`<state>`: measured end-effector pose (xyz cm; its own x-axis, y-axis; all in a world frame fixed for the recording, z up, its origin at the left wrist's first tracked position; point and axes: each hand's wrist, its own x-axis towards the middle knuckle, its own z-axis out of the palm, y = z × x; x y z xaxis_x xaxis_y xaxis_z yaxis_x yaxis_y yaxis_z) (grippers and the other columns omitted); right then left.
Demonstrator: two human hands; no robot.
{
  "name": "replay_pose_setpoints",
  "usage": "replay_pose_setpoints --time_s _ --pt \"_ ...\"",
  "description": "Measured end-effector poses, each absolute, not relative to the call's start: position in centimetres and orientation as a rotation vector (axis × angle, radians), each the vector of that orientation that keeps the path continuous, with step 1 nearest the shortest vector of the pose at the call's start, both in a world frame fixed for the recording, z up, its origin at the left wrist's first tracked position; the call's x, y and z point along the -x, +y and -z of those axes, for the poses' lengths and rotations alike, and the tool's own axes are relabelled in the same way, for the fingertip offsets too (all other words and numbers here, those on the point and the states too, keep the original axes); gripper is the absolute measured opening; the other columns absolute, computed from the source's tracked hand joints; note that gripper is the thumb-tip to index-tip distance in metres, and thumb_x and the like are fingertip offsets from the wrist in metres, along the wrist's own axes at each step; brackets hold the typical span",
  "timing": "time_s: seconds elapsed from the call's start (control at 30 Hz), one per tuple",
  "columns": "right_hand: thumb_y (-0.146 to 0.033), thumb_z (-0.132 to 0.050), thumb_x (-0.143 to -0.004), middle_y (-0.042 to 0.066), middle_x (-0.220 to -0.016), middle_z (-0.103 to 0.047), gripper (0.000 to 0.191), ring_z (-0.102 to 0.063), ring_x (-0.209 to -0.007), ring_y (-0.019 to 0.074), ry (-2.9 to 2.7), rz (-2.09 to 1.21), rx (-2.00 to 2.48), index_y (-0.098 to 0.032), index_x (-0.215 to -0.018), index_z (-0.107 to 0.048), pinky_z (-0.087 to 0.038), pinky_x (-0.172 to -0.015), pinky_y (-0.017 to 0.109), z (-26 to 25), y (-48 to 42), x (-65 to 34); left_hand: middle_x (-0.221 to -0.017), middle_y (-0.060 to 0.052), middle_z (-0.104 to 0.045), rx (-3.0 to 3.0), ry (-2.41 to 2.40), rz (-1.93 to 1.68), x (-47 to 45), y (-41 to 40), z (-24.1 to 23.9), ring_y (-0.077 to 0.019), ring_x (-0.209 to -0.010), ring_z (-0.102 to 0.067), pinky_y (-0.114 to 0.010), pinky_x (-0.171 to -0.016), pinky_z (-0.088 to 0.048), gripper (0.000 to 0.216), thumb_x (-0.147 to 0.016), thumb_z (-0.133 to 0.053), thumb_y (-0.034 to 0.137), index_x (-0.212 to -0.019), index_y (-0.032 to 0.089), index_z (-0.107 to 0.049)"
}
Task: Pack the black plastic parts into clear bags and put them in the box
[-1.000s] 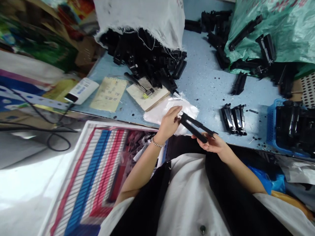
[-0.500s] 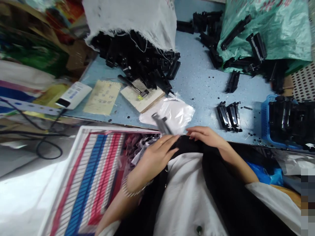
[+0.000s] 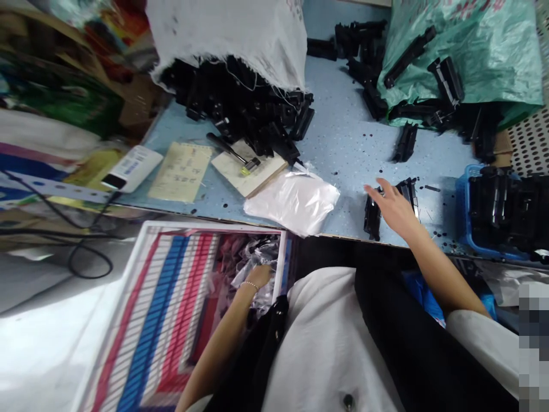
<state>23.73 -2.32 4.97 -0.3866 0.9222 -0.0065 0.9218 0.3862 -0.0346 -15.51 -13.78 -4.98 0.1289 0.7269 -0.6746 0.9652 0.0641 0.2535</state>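
My left hand is down inside the crate at the lower left, among parts in clear plastic bags. Its fingers are hidden by the bags and the angle. Over the front of the bench, my right hand has its fingers on the upper end of a black plastic part, which stands slightly apart from its neighbour. That second black part lies just behind the hand, partly covered by it. A stack of clear plastic bags rests on the bench edge between my two hands.
A white sack spills many black parts at the back; a green sack holds more. On the right stands a blue basket of black parts. A tool with a dark handle lies on a pad beside a handwritten note.
My left hand has dropped from the bench edge into the crate; the blurred grey part it held is no longer visible. My right hand reached forward, and one black part shifted left.
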Motion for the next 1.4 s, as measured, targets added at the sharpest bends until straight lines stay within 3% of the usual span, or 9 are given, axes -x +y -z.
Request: replay_pose_setpoints --time_s 0.1,0.23,0.4,0.53,0.67,0.87,1.07,1.23,1.4 --pt "0.002 -0.042 -0.087 0.014 -0.144 -0.056 0.051 -0.046 -0.137 0.0308 -2.878 -0.069 1.397 -0.021 -0.128 -0.063 -0.047 -0.096 0.044 -4.8 -0.4 -23.9 -0.078 -0.006 -0.067 -1.801 1.691 0.161 13.4 -10.5 2.6 -0.0204 -0.078 -0.066 -0.032 -0.077 -0.050 0.023 -0.097 -0.050 0.028 -0.086 0.017 -0.067" --pt "-0.001 -0.050 -0.088 0.013 -0.119 -0.071 0.037 -0.058 -0.118 0.0275 -2.978 -0.189 1.362 -0.018 -0.112 -0.071 -0.048 -0.090 0.038 -5.2 1.2 -25.0 -0.101 -0.011 -0.065 -2.097 1.634 -0.606 6.8 -6.0 -0.1 -0.0231 -0.090 -0.063 -0.035 -0.085 -0.050 0.022 -0.091 -0.063 0.040 -0.092 0.018 -0.063" --pt "-0.024 -0.055 -0.094 0.013 -0.113 -0.071 0.028 -0.065 -0.104 0.0272 -2.612 -0.493 1.569 -0.019 -0.117 -0.069 -0.050 -0.088 0.039 -5.9 -0.1 -27.0 -0.094 -0.012 -0.064 -2.162 1.596 -0.512 3.5 -2.5 0.2 -0.0262 -0.093 -0.063 -0.039 -0.086 -0.050 0.014 -0.092 -0.058 0.021 -0.080 0.017 -0.064" --pt "-0.044 -0.061 -0.090 0.006 -0.095 -0.073 0.032 -0.068 -0.087 0.0227 -1.715 -1.298 1.512 -0.022 -0.111 -0.070 -0.056 -0.080 0.038 -5.0 -1.7 -24.7 -0.084 -0.005 -0.064 -1.828 1.442 -0.690 5.9 -1.1 0.8 -0.0192 -0.082 -0.064 -0.033 -0.081 -0.052 0.014 -0.087 -0.063 0.027 -0.077 0.018 -0.066" --pt "-0.054 -0.074 -0.079 0.006 -0.089 -0.075 0.039 -0.073 -0.090 0.0244 -0.982 -1.837 1.090 -0.020 -0.099 -0.071 -0.059 -0.080 0.038 -3.9 -2.4 -18.2 -0.081 -0.003 -0.066 -1.640 1.408 -0.787 7.1 -0.8 0.3 -0.0165 -0.075 -0.062 -0.031 -0.078 -0.052 0.017 -0.083 -0.065 0.033 -0.073 0.019 -0.068" --pt "-0.049 -0.080 -0.073 0.005 -0.085 -0.076 0.031 -0.073 -0.094 0.0233 -0.715 -1.921 0.907 -0.020 -0.083 -0.071 -0.060 -0.085 0.037 -2.5 -2.0 -12.4 -0.093 -0.006 -0.071 -1.626 1.357 -0.853 7.0 -0.9 0.1 -0.0186 -0.091 -0.066 -0.034 -0.092 -0.052 0.018 -0.084 -0.062 0.032 -0.078 0.020 -0.074" --pt "-0.042 -0.081 -0.071 -0.001 -0.072 -0.072 0.025 -0.070 -0.079 0.0155 -0.718 -1.835 1.038 -0.020 -0.077 -0.070 -0.056 -0.071 0.025 -0.6 -1.5 -12.1 -0.098 -0.007 -0.070 -1.709 1.443 -0.936 7.2 -2.1 -1.5 -0.0183 -0.087 -0.065 -0.034 -0.083 -0.055 0.009 -0.082 -0.062 0.021 -0.084 0.018 -0.070" --pt "-0.043 -0.081 -0.070 -0.002 -0.069 -0.070 0.027 -0.064 -0.063 0.0109 -0.716 -1.825 1.058 -0.020 -0.078 -0.069 -0.052 -0.061 0.021 -1.0 -2.1 -13.1 -0.119 -0.013 -0.068 -2.231 1.506 -0.657 7.5 -3.3 -3.8 -0.0268 -0.110 -0.061 -0.046 -0.102 -0.049 0.034 -0.086 -0.043 0.005 -0.096 0.017 -0.073" --pt "-0.042 -0.072 -0.079 0.008 -0.083 -0.075 0.029 -0.066 -0.062 0.0157 -0.677 -2.203 0.927 -0.016 -0.089 -0.073 -0.052 -0.052 0.024 -2.5 -6.1 -16.7 -0.136 -0.012 -0.061 -2.113 1.459 -0.715 8.0 -2.0 -2.8 -0.0248 -0.126 -0.058 -0.042 -0.107 -0.050 0.054 -0.081 -0.044 0.001 -0.129 0.015 -0.063"
